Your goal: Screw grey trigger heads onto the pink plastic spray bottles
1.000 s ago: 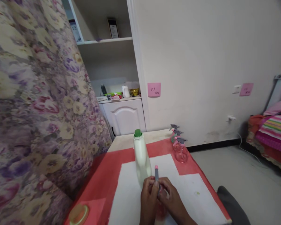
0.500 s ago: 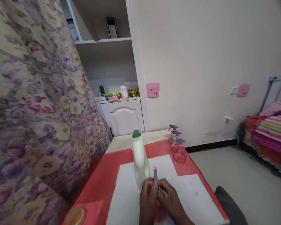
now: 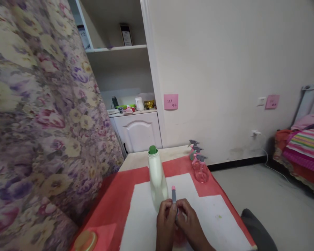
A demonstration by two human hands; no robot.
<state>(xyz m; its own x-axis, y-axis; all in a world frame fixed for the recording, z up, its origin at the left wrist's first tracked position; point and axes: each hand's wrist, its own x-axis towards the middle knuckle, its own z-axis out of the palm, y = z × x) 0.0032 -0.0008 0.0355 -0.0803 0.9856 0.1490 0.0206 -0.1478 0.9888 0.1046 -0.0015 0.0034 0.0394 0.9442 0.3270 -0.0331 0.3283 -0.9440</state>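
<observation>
Just to the near right of the jug, a sprayer is grasped by both hands: its grey, pink-tipped head is pinched in the fingers of the left hand, and the right hand is curled in beside it. The sprayer's pink body is partly seen below the hands; whether it is touched by the palms cannot be told. Well to the near left of the jug, a round brownish thing is cut off by the lower edge of the view. The jug, pale green with a green spout, is stood upright on white paper, which is spread over a red cloth. Beyond the jug, the pale far end of the counter is left uncovered by the cloth. To the jug's far right, more sprayers are lined up. Past the jug, a white cabinet is seen, and to the jug's far right a pink note is stuck on the wall. Far to the right of the jug, a bed is covered by striped bedding.
</observation>
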